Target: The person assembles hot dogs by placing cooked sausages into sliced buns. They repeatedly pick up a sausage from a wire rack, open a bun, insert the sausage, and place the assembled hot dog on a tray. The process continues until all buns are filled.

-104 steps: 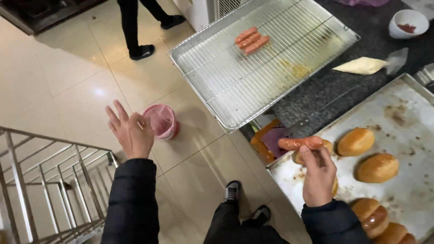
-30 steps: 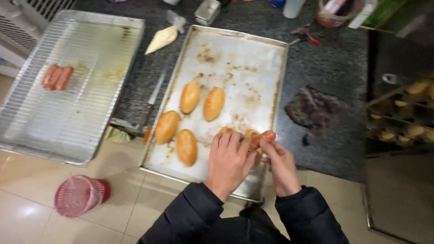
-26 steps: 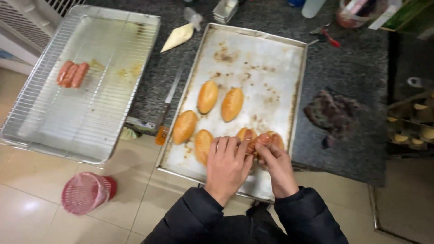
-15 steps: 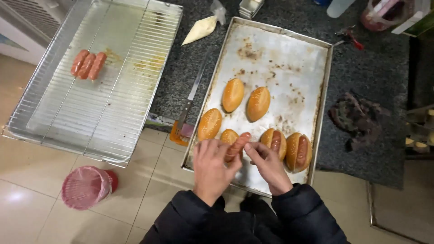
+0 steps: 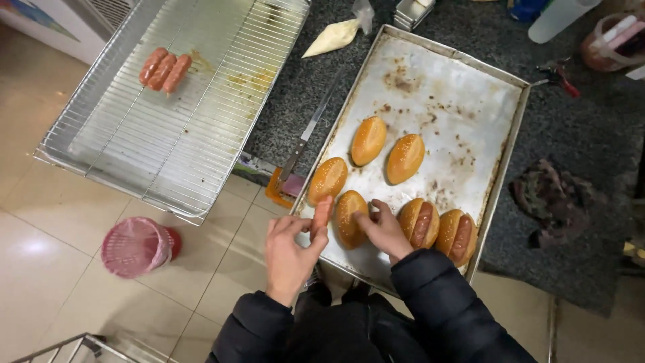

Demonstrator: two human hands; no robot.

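My left hand (image 5: 290,250) pinches a sausage (image 5: 322,214) upright at the near left corner of a metal baking tray (image 5: 463,114). My right hand (image 5: 384,230) rests its fingers on a sesame bun (image 5: 351,218) right beside that sausage. Two buns with a sausage inside, one (image 5: 419,220) and the other (image 5: 458,235), lie to the right of it. Three more buns without sausage lie farther up the tray, the nearest (image 5: 328,179) just above my left hand. Three sausages (image 5: 164,68) lie on a wire rack tray (image 5: 168,134) at the left.
A long knife (image 5: 310,128) lies on the dark counter between the two trays. A piping bag (image 5: 334,37) is at the top, a dark cloth (image 5: 549,200) at the right. A pink lined bin (image 5: 136,247) stands on the tiled floor below left.
The view has shifted from the floor to the tray. Two buns at the near edge have taken sausages; my left hand now holds another sausage beside the bun my right hand touches.
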